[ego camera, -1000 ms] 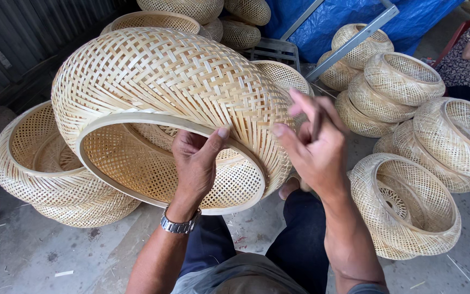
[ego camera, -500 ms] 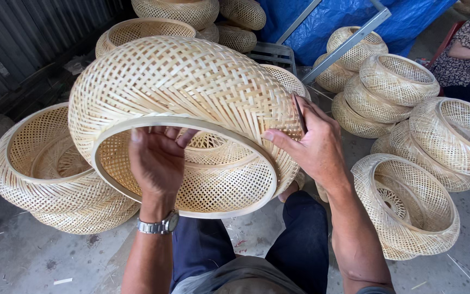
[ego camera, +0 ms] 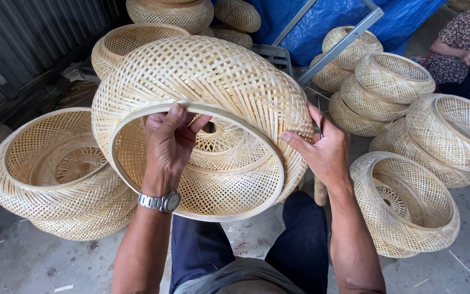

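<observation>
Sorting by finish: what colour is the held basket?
Pale natural straw, open lattice weave; woven basket, head view.

Grey concrete floor point(ego camera: 463, 261), dusty, bamboo slivers scattered on it. Corrugated metal wall point(ego camera: 23, 49) on the left, dark grey. Blue tarp point(ego camera: 322, 22) at the back, slanted metal bar point(ego camera: 338, 46) across it. Even daylight, soft shadows.
</observation>
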